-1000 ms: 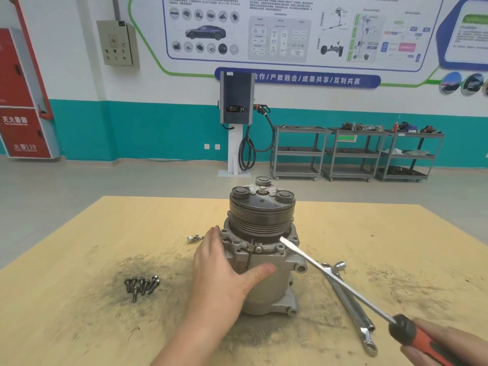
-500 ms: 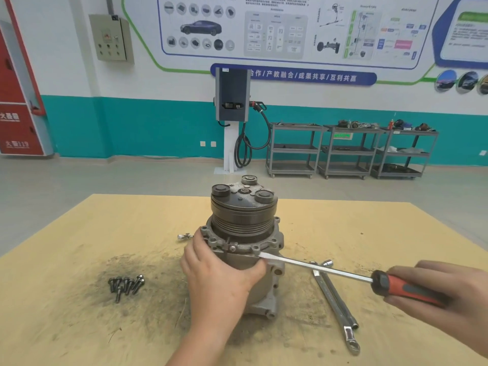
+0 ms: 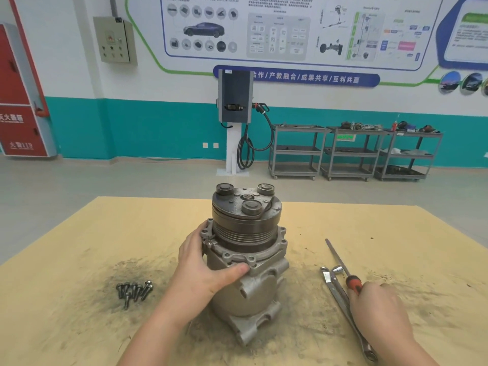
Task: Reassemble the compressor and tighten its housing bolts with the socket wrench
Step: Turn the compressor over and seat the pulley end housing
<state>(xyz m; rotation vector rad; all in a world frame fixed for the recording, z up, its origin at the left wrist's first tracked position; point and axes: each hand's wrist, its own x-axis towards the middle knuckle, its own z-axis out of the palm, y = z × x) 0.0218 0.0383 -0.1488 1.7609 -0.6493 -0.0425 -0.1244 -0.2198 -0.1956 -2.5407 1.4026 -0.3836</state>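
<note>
The grey compressor (image 3: 248, 283) stands upright in the middle of the table, its dark pulley on top. My left hand (image 3: 203, 270) grips the housing from the left, with the thumb lying along the flange's front edge. My right hand (image 3: 377, 310) holds the red and black handle of a screwdriver (image 3: 339, 262). Its shaft lies low over the table at the right, pointing away from me. The socket wrench (image 3: 340, 297) lies on the table just beside and under the screwdriver. Several dark bolts (image 3: 134, 290) lie in a cluster to the left of the compressor.
The yellow wooden table (image 3: 79, 326) is smeared with dark grime around the bolts and the compressor. Beyond its far edge is open floor, with a charging post (image 3: 235, 101) and grey shelf carts (image 3: 351, 151) along the wall.
My right hand has drawn the screwdriver tip away from the compressor flange and lowered it to the table beside the wrench. My left hand has stayed on the housing.
</note>
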